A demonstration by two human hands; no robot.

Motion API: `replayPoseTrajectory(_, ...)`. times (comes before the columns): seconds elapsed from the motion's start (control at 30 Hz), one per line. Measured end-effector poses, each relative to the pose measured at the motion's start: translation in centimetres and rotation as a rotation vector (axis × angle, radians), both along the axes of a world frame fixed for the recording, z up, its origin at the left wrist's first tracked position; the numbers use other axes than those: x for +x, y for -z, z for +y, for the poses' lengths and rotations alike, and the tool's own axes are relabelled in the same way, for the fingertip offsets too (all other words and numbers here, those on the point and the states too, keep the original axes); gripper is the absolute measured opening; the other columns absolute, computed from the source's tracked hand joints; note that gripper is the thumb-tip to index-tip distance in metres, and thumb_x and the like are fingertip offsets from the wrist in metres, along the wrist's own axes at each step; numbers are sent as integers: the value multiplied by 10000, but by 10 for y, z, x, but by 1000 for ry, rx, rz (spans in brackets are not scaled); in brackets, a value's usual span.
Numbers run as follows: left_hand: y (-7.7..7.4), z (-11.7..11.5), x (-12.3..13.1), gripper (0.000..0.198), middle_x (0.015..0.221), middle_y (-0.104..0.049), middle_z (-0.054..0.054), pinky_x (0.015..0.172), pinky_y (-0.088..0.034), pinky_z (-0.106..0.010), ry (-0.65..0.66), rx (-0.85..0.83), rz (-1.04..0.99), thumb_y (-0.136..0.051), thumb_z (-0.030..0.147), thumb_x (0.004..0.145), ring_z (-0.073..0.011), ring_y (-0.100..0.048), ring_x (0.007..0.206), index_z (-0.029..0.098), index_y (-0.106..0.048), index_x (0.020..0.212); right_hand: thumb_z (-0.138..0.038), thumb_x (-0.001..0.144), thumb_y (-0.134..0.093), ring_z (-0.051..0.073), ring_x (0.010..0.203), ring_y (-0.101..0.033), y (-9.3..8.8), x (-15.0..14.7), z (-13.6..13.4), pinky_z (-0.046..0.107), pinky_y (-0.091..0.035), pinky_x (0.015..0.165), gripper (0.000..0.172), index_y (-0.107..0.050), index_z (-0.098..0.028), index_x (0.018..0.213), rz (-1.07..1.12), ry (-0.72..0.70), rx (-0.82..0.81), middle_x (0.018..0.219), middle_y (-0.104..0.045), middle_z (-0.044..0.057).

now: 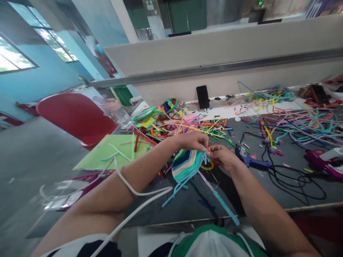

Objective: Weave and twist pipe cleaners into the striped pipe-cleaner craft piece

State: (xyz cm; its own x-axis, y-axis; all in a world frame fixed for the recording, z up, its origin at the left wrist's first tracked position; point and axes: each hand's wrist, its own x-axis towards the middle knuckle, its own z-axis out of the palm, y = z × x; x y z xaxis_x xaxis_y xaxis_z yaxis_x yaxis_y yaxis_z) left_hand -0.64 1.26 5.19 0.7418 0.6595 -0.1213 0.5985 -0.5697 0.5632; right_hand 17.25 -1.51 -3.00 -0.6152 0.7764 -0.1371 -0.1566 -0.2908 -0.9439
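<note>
A striped piece made of pipe cleaners (pixel 184 167), in teal, cream and dark blue, hangs below my hands over the dark tabletop. My left hand (pixel 195 141) is closed in a pinch at its upper right corner. Fingertip to fingertip with it, my right hand (pixel 223 156) pinches light-blue pipe cleaner ends at that same corner. Loose light-blue pipe cleaners (pixel 178 187) trail down from there to the lower left. A separate twisted pipe cleaner (pixel 223 204), lilac turning to turquoise, slants toward the table's front edge. Behind the fingers is a yellow ring (pixel 208 166), partly hidden.
A blue glue gun (pixel 254 162) with a black cable lies right of my right hand. Piled pipe cleaners (pixel 187 125) cover the back, beside a leaning black phone (pixel 203 97). A green sheet (pixel 107 151) lies left. A white cable (pixel 134 189) crosses my left arm.
</note>
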Motion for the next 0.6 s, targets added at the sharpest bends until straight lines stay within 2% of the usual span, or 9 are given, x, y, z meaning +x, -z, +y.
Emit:
replayPoseTrajectory(0.1,1,-6,-5,175,881,-657,-36,731,-425,-243,-3,125,-76,-607,284,779,-148,-586,825,158,-631,898,-344,542,-790,52,433,-390,1,0,1,214,-305,466,291,-571,-160,597,42,51,-79,506,-477,-54)
replayPoseTrajectory(0.17,6,-14,-7,188,941,-655,-64,808,-429,-293,-71,310,-118,-595,280,793,-178,-587,895,165,-621,940,-345,527,-803,55,451,-430,3,-2,2,213,-366,503,300,-580,-158,599,43,103,-93,527,-504,-49)
replayPoseTrajectory(0.27,19,-36,-9,218,972,-633,-92,891,-400,-373,-152,576,-98,-607,331,790,-231,-557,982,176,-615,942,-361,512,-807,52,434,-432,3,-5,2,211,-378,498,320,-575,-158,595,19,172,-109,510,-507,-53)
replayPoseTrajectory(0.37,32,-61,-7,288,1050,-598,-115,910,-380,-415,-203,676,14,-646,377,751,-268,-526,1023,174,-597,949,-350,497,-810,49,416,-425,2,-8,1,208,-362,474,322,-574,-158,602,-18,216,-129,498,-514,-56)
replayPoseTrajectory(0.43,37,-72,-3,252,1059,-587,-125,915,-369,-427,-229,721,80,-609,353,780,-271,-517,1015,166,-587,947,-341,486,-815,53,420,-437,2,-9,0,208,-364,470,325,-570,-159,600,-28,224,-147,496,-521,-54)
replayPoseTrajectory(0.5,40,-78,1,190,1025,-590,-122,925,-356,-433,-244,762,126,-530,305,836,-259,-516,985,161,-584,946,-335,473,-820,57,422,-449,3,-10,0,208,-372,473,332,-564,-161,593,-19,228,-166,491,-521,-55)
replayPoseTrajectory(0.6,44,-78,4,211,1003,-596,-117,940,-344,-438,-244,819,146,-434,269,891,-250,-511,970,156,-589,979,-329,461,-827,57,418,-452,5,-10,0,210,-383,477,342,-555,-162,584,-17,232,-169,486,-519,-58)
